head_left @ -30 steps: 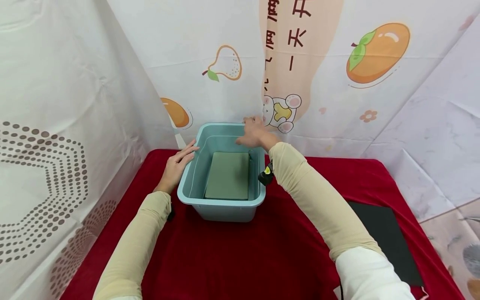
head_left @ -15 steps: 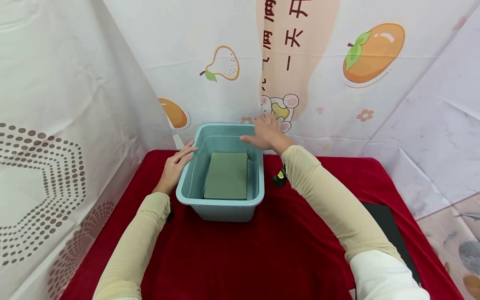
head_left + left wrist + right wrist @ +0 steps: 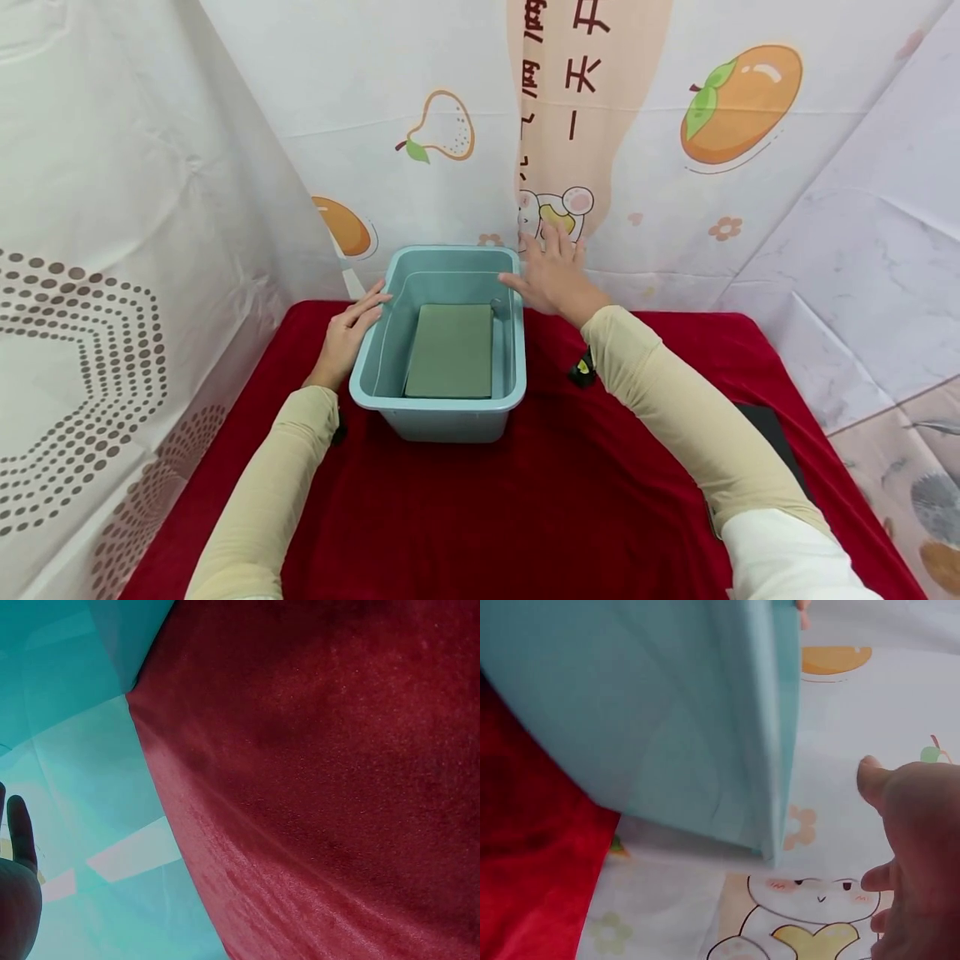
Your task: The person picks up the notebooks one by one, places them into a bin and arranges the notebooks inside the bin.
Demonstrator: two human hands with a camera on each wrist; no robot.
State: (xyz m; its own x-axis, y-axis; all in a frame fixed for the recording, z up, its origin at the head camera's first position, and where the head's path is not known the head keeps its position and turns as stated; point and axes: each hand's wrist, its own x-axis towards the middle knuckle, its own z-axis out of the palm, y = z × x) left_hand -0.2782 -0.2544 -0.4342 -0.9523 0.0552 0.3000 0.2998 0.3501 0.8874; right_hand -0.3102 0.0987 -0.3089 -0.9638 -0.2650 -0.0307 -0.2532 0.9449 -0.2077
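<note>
A light blue plastic tub [image 3: 438,425] stands on the red cloth, with a flat grey-green box or book [image 3: 452,350] lying on its bottom; which of the two I cannot tell. My left hand [image 3: 348,337] rests its straight fingers against the tub's left rim. In the left wrist view only part of that hand [image 3: 19,885] shows, at the left edge. My right hand [image 3: 555,275] is spread beside the far right corner of the rim, holding nothing. The right wrist view shows this hand [image 3: 922,840] apart from the tub wall [image 3: 667,712].
Red velvet cloth [image 3: 525,517] covers the table. A flat black sheet or board [image 3: 776,437] lies at the right, partly hidden by my right sleeve. A white printed curtain [image 3: 637,208] hangs right behind the tub, and another [image 3: 112,167] hangs along the left side.
My right hand has moved from over the tub's far right rim outward to the right, its fingers spreading. My left hand stays at the left rim. The view has shifted slightly.
</note>
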